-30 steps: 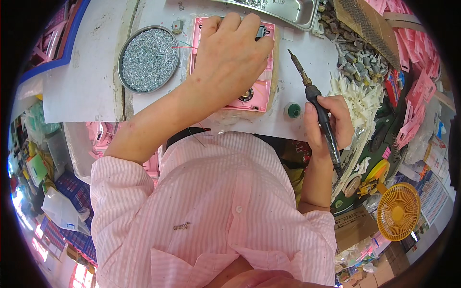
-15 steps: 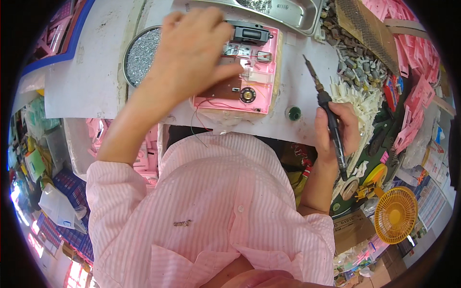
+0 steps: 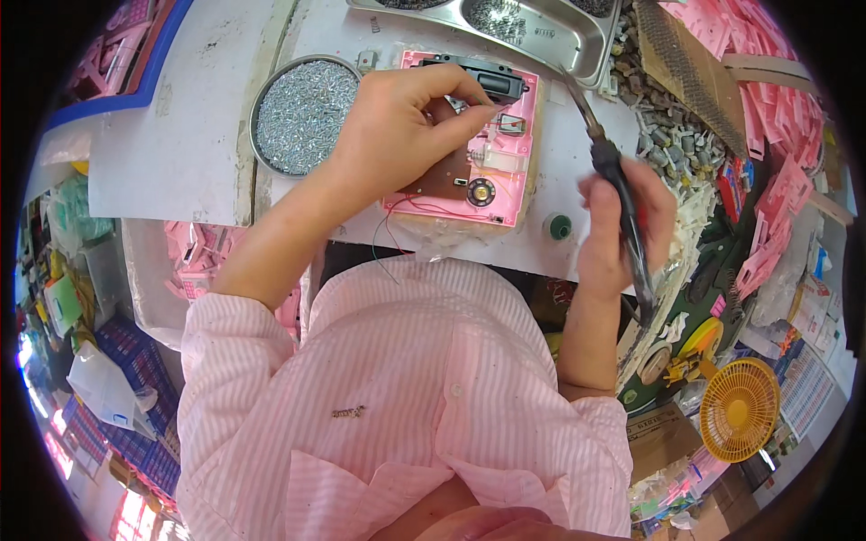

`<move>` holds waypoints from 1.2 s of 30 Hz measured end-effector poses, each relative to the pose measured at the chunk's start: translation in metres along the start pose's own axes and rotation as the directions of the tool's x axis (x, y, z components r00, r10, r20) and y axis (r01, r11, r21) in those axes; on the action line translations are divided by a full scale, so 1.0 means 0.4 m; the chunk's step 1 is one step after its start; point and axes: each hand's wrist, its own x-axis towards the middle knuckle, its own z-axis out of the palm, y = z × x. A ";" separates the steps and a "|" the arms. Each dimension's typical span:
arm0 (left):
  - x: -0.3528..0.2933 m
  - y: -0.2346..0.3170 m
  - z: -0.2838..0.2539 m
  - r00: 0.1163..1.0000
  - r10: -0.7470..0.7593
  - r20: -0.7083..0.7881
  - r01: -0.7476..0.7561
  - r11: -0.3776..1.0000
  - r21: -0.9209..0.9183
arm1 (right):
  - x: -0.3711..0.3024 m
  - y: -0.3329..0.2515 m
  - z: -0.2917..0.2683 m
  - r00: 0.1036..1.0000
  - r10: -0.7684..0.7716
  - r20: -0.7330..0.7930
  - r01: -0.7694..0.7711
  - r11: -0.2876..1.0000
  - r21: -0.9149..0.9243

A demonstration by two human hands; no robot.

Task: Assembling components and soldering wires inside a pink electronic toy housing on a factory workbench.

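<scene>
A pink plastic casing [image 3: 527, 162] lies open on the table in front of me, with a brown circuit board [image 3: 439, 180], a small round black part [image 3: 482, 192] and thin wires inside. Along its far edge sits a long black plastic part [image 3: 502, 84]. Over the casing, my left hand [image 3: 397, 122] is closed, thumb and forefinger pinched beside the black part; whatever is between the fingertips is too small to make out. My right hand [image 3: 651, 216] grips a soldering iron [image 3: 608, 162] off the casing's right side, its tip pointing away from me.
Left of the casing stands a round tin [image 3: 254, 126] full of small screws. A metal tray [image 3: 588, 45] with springs is at the back. A small green pot [image 3: 559, 226] stands near the front edge. Piles of small motors [image 3: 663, 135] and pink parts [image 3: 780, 207] lie at right.
My left hand has moved right and its fingers have come together in a pinch near the black part. The soldering iron's tip has moved slightly away from me and left.
</scene>
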 end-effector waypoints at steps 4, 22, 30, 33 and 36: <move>-0.004 -0.020 0.023 0.969 -0.212 0.125 0.245 0.873 -0.421 | 0.041 0.018 0.092 0.986 0.159 0.057 -0.167 0.971 0.173; -0.031 -0.022 0.036 0.996 -0.072 -0.049 0.053 0.947 -0.318 | 0.068 0.016 0.162 0.984 0.146 0.107 -0.170 0.948 0.269; 0.002 -0.011 -0.018 0.952 -0.228 0.205 0.299 0.843 -0.448 | 0.072 0.023 0.171 0.987 0.103 0.120 -0.128 0.965 0.229; 0.013 -0.014 -0.030 0.948 -0.216 0.235 0.295 0.875 -0.384 | 0.076 0.017 0.183 0.985 0.133 0.107 -0.157 0.953 0.259; 0.018 -0.028 -0.022 0.965 -0.166 0.202 0.227 0.915 -0.334 | 0.080 0.017 0.187 0.990 0.094 0.105 -0.121 0.948 0.293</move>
